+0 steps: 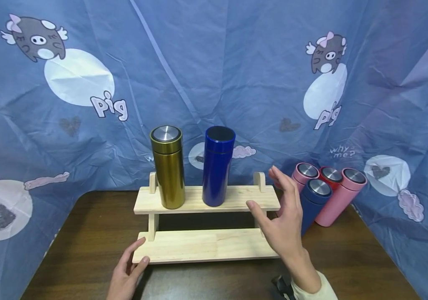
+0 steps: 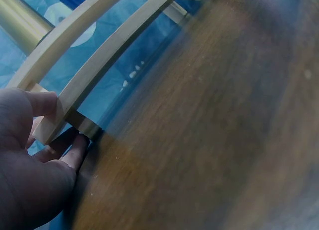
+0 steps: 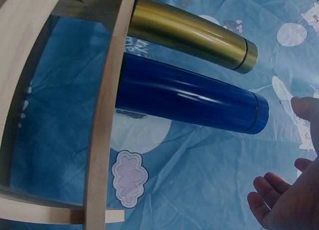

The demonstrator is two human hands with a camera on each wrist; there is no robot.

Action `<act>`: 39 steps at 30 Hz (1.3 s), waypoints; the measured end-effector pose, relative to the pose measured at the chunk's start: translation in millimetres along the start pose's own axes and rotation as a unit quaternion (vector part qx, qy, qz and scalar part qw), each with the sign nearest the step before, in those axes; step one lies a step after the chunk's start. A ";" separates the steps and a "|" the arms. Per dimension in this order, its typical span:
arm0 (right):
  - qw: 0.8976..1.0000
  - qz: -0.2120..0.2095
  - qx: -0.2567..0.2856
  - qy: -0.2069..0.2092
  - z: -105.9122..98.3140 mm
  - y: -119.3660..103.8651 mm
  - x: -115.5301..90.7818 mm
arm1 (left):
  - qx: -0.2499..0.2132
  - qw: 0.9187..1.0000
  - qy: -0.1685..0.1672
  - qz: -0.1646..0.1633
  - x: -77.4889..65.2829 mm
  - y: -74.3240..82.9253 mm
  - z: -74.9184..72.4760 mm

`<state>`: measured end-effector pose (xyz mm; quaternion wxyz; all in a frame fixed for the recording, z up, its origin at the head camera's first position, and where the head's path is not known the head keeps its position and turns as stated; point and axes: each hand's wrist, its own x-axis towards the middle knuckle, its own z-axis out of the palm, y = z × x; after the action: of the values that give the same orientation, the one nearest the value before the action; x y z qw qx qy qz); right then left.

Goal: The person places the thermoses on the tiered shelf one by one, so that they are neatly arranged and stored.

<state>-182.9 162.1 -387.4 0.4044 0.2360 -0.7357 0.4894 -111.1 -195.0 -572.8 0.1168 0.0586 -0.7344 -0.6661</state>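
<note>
A two-tier wooden rack [image 1: 206,246] stands on the table. On its upper tier a gold thermos bottle [image 1: 172,175] and a shiny blue thermos bottle [image 1: 217,171] stand upright, apart from each other. My left hand [image 1: 127,266] grips the left end of the lower tier; in the left wrist view its thumb and fingers lie around the board end. Nothing is in my right hand [image 1: 285,216], which is at the rack's right end with thumb and fingers spread apart. In the right wrist view, a gap separates that hand [image 3: 294,195] from the blue bottle [image 3: 194,95].
Right of the rack several more bottles stand close together: a dark blue one [image 1: 315,200], a red one [image 1: 330,175] and pink ones, including a pink bottle [image 1: 341,198]. A blue printed cloth [image 1: 199,62] hangs behind the dark wooden table [image 1: 97,225].
</note>
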 end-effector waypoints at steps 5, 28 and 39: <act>1.000 0.002 0.015 -0.003 -3.6 -0.2 -3.8 | -0.018 1.000 0.005 0.016 1.4 -10.0 0.4; 0.997 0.004 -0.083 0.010 -37.6 17.1 -8.8 | -0.013 1.000 -0.011 0.005 8.2 -27.9 -5.1; 0.992 0.009 -0.110 0.065 -63.2 35.4 0.8 | -0.022 0.999 -0.005 0.022 -1.0 -0.2 1.0</act>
<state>-186.6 234.2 -393.3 0.4706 0.1509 -0.7590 0.4239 -110.4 -193.8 -573.2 0.1292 0.0363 -0.7211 -0.6797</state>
